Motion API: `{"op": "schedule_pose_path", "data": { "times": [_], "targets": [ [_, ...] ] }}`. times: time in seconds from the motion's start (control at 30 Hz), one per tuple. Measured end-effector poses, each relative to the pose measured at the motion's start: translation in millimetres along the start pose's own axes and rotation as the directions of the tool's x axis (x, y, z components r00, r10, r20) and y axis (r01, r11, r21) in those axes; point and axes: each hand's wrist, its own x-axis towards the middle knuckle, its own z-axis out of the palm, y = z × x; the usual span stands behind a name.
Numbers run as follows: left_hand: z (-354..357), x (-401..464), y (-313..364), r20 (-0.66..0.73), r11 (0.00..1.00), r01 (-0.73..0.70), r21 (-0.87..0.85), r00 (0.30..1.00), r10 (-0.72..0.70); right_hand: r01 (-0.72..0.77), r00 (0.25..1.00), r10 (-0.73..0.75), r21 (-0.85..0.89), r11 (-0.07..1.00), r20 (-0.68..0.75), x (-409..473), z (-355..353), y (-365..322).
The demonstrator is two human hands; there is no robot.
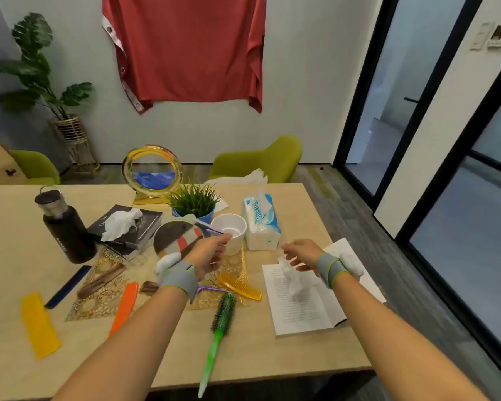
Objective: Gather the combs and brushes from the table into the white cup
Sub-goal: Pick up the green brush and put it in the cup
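L hand (207, 256) pinches thin purple comb (211, 228) at white cup (230, 231) rim just ahead, R hand (300, 256) loose and empty; green round brush (223, 311) below/between wrists looks light, stiff, prob best taken by smooth handle, not bristles.

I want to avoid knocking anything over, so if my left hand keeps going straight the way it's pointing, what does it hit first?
Most likely the white cup: the left hand points up-right at its near rim, fingertips seemingly almost there, though depth is unclear.
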Motion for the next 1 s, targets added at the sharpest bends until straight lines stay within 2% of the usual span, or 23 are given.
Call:
{"op": "schedule_pose_path", "data": {
  "times": [0.1,0.2,0.33,0.5,0.63,0.77,0.93,1.0],
  "targets": [
    [3,7,-9,-0.016,0.997,0.046,0.067,0.999,-0.045,-0.006,0.996,-0.004,-0.102,0.995,-0.091,14,1,9],
    [7,16,-19,-0.035,0.994,0.094,0.059,0.995,-0.092,-0.006,0.984,-0.040,-0.257,0.966,-0.174,27,3,20],
    [11,24,-32,-0.021,0.990,0.131,0.050,0.991,-0.130,-0.014,0.981,-0.032,-0.235,0.972,-0.190,34,2,29],
    [8,31,-55,-0.109,0.963,0.182,0.199,0.981,-0.162,-0.013,0.990,-0.004,-0.123,0.992,-0.138,37,8,36],
    [-3,37,-78,-0.124,0.911,0.288,0.296,0.957,-0.262,-0.001,0.997,-0.008,-0.120,0.993,-0.078,39,18,39],
    [-7,40,-95,-0.177,0.874,0.328,0.358,0.943,-0.282,0.002,1.000,-0.004,-0.101,0.995,-0.024,36,26,40],
    [-4,46,-107,-0.194,0.862,0.243,0.444,0.966,-0.172,0.036,0.999,-0.034,-0.119,0.992,0.018,30,34,40],
    [-6,46,-112,-0.224,0.823,0.221,0.523,0.967,-0.118,0.043,0.999,-0.038,-0.124,0.991,0.037,27,38,41]
  ]
}}
